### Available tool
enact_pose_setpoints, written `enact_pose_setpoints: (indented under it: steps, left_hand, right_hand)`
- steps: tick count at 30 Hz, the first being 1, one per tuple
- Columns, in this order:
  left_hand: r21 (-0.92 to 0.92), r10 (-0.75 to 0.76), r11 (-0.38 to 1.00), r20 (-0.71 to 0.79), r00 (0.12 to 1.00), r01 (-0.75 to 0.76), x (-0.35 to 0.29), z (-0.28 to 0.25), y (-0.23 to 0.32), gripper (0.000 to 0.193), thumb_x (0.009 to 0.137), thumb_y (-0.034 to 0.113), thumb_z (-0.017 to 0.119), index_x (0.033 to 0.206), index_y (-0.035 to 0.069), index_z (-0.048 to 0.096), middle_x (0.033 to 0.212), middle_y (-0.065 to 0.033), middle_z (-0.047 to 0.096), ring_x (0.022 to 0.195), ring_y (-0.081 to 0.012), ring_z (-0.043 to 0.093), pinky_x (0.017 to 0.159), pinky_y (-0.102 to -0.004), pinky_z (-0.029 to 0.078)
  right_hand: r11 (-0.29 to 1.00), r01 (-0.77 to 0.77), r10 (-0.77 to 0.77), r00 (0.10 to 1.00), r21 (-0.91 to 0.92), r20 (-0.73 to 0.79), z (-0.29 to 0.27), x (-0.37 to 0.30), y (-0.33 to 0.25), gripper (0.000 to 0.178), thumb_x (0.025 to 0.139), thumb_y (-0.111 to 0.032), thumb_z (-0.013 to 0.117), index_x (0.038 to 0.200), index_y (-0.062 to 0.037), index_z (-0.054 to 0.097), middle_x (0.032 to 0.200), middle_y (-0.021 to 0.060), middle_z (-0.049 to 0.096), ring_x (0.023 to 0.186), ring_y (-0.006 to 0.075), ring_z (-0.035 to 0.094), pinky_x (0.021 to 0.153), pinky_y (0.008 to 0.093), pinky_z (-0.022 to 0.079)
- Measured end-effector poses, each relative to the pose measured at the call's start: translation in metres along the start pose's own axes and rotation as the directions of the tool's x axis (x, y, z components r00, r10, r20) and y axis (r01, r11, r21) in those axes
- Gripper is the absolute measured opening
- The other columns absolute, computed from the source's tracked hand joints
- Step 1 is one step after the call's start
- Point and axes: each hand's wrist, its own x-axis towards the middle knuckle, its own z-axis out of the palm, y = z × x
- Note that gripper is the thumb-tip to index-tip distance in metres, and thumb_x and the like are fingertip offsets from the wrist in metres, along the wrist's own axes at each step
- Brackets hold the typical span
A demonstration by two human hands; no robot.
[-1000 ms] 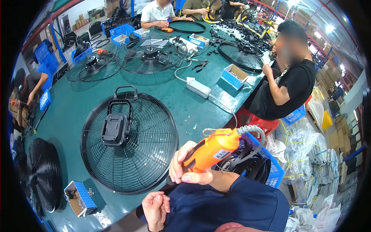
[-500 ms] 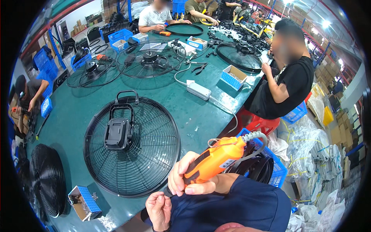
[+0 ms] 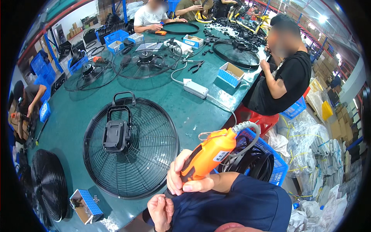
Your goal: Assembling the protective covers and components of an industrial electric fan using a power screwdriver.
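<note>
An orange-and-black electric screwdriver [image 3: 210, 154] is gripped in my right hand [image 3: 181, 174], its grey coiled cable [image 3: 247, 125] looping from the upper end. The lower end of the tool points down toward my left hand [image 3: 160, 210]. Close by that end, my left hand is closed, fingertips pinched together; whatever is between them is too small to make out. In front of both hands a round black fan [image 3: 131, 154] lies on the green table [image 3: 197, 131], wire grille upward. A black housing [image 3: 116, 133] and a handle bracket [image 3: 123, 96] sit on it.
A blue box of small metal parts [image 3: 85, 207] stands left of the fan, beside stacked black grilles [image 3: 48, 185]. Farther off are a white power adapter [image 3: 196, 89], pliers [image 3: 196, 66] and more fans [image 3: 146, 58]. A seated co-worker [image 3: 280, 77] is at the right edge, above a blue crate [image 3: 280, 170].
The upper end of the electric screwdriver has shifted slightly left and up, so it stands a little steeper. My left hand stays closed near its lower end. The whole view has shifted slightly.
</note>
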Motion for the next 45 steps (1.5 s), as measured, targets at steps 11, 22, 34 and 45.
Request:
enact_pose_setpoints:
  steps: [11, 22, 34, 45]
  left_hand:
    - [-0.001, 0.055, 0.998, 0.009, 0.998, -0.055, 0.002, 0.015, -0.001, 0.026, 0.093, 0.019, 0.056, 0.108, -0.002, 0.059, 0.064, -0.0078, 0.054, 0.047, -0.0109, 0.043, 0.044, -0.0232, 0.035]
    - [-0.373, -0.247, 0.897, 0.027, 0.969, 0.239, 0.008, 0.013, -0.007, 0.021, 0.096, 0.021, 0.051, 0.097, 0.002, 0.059, 0.074, -0.0065, 0.058, 0.05, -0.0083, 0.041, 0.04, -0.0191, 0.031]
    - [-0.409, -0.252, 0.877, 0.056, 0.966, 0.252, 0.012, 0.014, -0.008, 0.023, 0.097, 0.024, 0.05, 0.098, 0.002, 0.058, 0.07, -0.0041, 0.054, 0.05, -0.0074, 0.04, 0.039, -0.0187, 0.031]
    - [-0.414, -0.225, 0.893, -0.067, 0.972, 0.178, 0.01, 0.016, -0.009, 0.023, 0.096, 0.021, 0.052, 0.104, 0.0, 0.057, 0.072, -0.0045, 0.055, 0.054, -0.0083, 0.043, 0.043, -0.0203, 0.033]
  right_hand:
    - [0.967, 0.069, -0.095, 0.99, -0.244, -0.1, 0.002, -0.007, -0.006, 0.038, 0.08, -0.004, 0.062, 0.111, -0.0083, 0.04, 0.076, 0.0081, 0.055, 0.063, 0.0234, 0.059, 0.06, 0.0395, 0.051]
    - [0.956, 0.148, -0.146, 0.989, -0.253, 0.026, -0.006, -0.004, 0.002, 0.047, 0.074, -0.001, 0.059, 0.116, -0.0048, 0.039, 0.079, 0.0124, 0.059, 0.06, 0.0245, 0.062, 0.057, 0.0391, 0.055]
    - [0.945, 0.151, -0.123, 0.986, -0.29, 0.113, -0.015, -0.001, 0.0, 0.05, 0.072, 0.001, 0.06, 0.117, -0.0052, 0.038, 0.081, 0.0131, 0.059, 0.062, 0.0252, 0.063, 0.058, 0.0399, 0.055]
    - [0.936, 0.157, -0.101, 0.977, -0.316, 0.186, -0.019, -0.002, 0.009, 0.053, 0.073, 0.0, 0.061, 0.119, -0.0053, 0.035, 0.082, 0.0139, 0.058, 0.064, 0.0253, 0.062, 0.059, 0.0418, 0.055]
